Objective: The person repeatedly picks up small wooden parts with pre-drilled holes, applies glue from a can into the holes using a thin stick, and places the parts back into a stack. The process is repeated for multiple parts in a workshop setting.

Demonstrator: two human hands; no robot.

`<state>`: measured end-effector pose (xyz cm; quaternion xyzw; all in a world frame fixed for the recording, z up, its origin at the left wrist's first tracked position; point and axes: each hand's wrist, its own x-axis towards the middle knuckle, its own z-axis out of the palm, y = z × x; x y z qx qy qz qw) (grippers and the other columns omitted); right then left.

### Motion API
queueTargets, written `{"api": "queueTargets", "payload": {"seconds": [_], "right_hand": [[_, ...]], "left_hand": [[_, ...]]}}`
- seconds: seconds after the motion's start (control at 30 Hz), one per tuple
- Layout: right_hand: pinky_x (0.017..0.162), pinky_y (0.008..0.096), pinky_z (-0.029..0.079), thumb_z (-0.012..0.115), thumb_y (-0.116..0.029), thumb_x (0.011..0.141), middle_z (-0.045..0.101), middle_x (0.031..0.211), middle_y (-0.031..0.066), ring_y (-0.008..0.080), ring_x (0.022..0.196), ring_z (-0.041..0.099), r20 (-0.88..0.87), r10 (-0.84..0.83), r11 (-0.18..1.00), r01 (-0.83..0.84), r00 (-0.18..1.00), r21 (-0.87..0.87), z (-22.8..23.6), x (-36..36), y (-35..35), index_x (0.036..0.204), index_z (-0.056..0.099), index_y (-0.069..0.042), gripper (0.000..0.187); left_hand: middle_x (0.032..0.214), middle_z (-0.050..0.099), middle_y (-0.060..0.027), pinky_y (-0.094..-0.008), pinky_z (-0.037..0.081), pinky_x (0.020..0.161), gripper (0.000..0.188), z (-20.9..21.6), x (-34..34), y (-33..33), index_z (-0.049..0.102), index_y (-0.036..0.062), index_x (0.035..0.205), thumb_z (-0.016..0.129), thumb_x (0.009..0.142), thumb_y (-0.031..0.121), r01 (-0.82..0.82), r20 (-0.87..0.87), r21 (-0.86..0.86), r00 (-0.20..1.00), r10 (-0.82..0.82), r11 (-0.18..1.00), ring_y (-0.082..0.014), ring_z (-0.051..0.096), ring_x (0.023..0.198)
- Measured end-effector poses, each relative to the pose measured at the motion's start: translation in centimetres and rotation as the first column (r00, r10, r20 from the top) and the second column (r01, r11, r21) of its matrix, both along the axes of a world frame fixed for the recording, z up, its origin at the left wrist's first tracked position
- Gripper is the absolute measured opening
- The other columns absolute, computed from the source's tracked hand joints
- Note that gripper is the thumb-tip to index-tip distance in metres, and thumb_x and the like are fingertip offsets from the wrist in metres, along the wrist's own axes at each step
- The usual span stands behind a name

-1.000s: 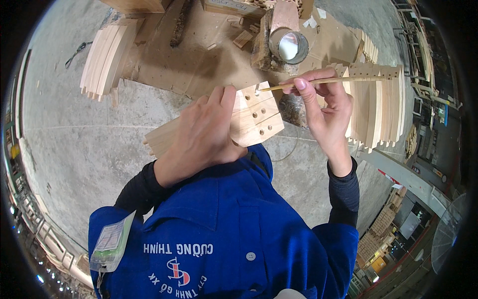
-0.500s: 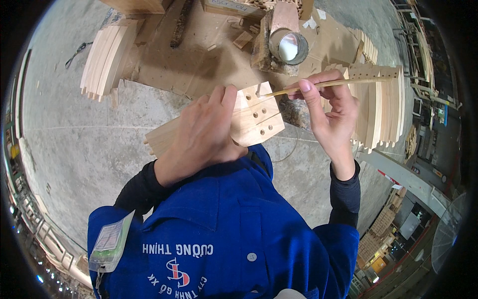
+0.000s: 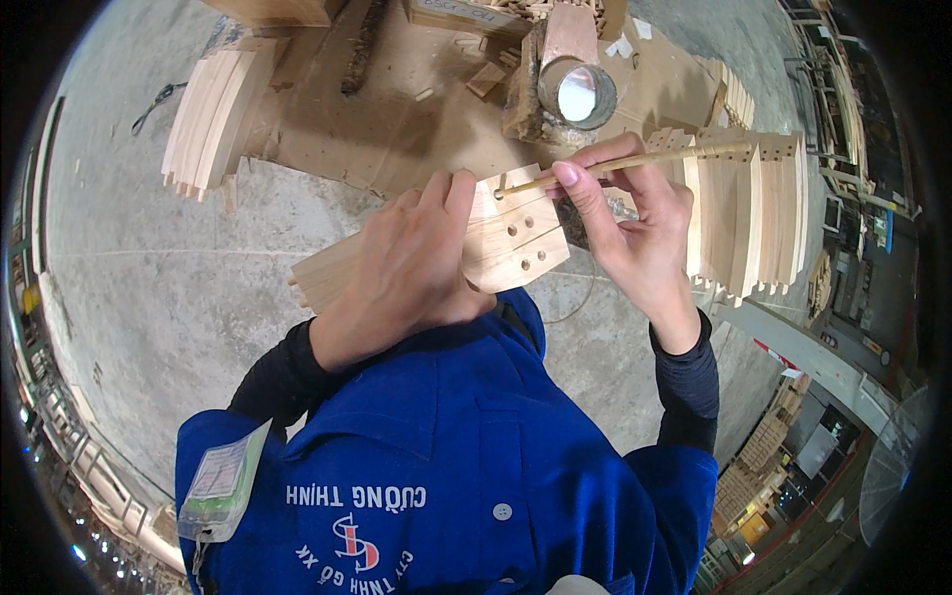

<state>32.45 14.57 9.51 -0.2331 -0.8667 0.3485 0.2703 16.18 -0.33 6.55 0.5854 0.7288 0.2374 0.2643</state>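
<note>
My left hand (image 3: 402, 253) is closed around a bundle of pale wooden pieces (image 3: 516, 236), held with their ends toward the right. Pairs of round drilled holes show in those ends. My right hand (image 3: 640, 223) pinches a thin wooden stick (image 3: 684, 154) between thumb and fingers. The stick's left tip touches the uppermost piece at one of its holes; its thicker end points up to the right. Beyond my hands stands a round cup (image 3: 578, 96) with white liquid in it, probably glue.
Stacked wooden pieces (image 3: 213, 119) stand at the far left, and another row (image 3: 749, 213) stands to the right. Cardboard (image 3: 421, 139) covers the floor ahead. A box of small wooden dowels (image 3: 476, 18) sits at the back. Past the right-hand stack runs a grey beam (image 3: 808, 357).
My right hand has moved left with the stick, and its tip has shifted from the right hole to the left hole of the top piece. My left hand stays nearly still.
</note>
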Motion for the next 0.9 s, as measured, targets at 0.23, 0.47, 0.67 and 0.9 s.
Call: {"api": "queueTargets", "payload": {"seconds": [0.23, 0.47, 0.67, 0.9], "right_hand": [[0.057, 0.0260, 0.056, 0.077, -0.010, 0.094, 0.077, 0.085, 0.0100, 0.0148, 0.068, 0.075, -0.114, -0.002, 0.995, -0.009, 0.993, -0.099, 0.5, -0.9, -0.2, 0.083, 0.064, 0.001, 0.020], [0.058, 0.0255, 0.057, 0.077, -0.010, 0.094, 0.076, 0.083, 0.0088, 0.0143, 0.069, 0.075, -0.089, 0.018, 1.000, -0.020, 0.996, -0.024, 1.1, -0.8, 0.0, 0.089, 0.069, 0.001, 0.015], [0.056, 0.0259, 0.055, 0.078, -0.012, 0.094, 0.076, 0.081, 0.0093, 0.0149, 0.067, 0.075, -0.080, -0.013, 0.999, 0.010, 0.997, -0.047, 1.1, -1.0, -0.1, 0.085, 0.068, 0.002, 0.019], [0.056, 0.0259, 0.054, 0.080, -0.013, 0.092, 0.075, 0.075, 0.0100, 0.0144, 0.065, 0.074, -0.003, -0.026, 0.999, 0.025, 1.000, -0.048, 0.9, -0.4, 0.1, 0.081, 0.067, 0.001, 0.022]], "left_hand": [[0.100, 0.063, -0.0204, -0.0502, 0.055, 0.078, 0.078, 0.0, 0.0, -0.1, 0.049, 0.0005, 0.112, 0.091, 0.053, 0.028, -0.004, -0.001, 0.016, 1.000, 0.004, 1.000, -0.0446, 0.067, 0.093], [0.099, 0.064, -0.0197, -0.0505, 0.055, 0.076, 0.076, -0.3, -0.1, -0.2, 0.049, 0.0018, 0.112, 0.091, 0.053, 0.029, -0.034, 0.004, 0.046, 0.999, 0.034, 0.998, -0.0449, 0.067, 0.091], [0.099, 0.064, -0.0203, -0.0513, 0.054, 0.076, 0.075, -0.3, -0.2, -0.2, 0.049, 0.0018, 0.111, 0.091, 0.055, 0.028, -0.027, 0.008, 0.035, 1.000, 0.027, 0.999, -0.0447, 0.067, 0.091], [0.099, 0.064, -0.0207, -0.0513, 0.054, 0.076, 0.075, 0.0, -0.1, -0.2, 0.049, 0.0015, 0.111, 0.091, 0.054, 0.028, -0.020, -0.003, 0.024, 1.000, 0.020, 1.000, -0.0446, 0.067, 0.091]]}}
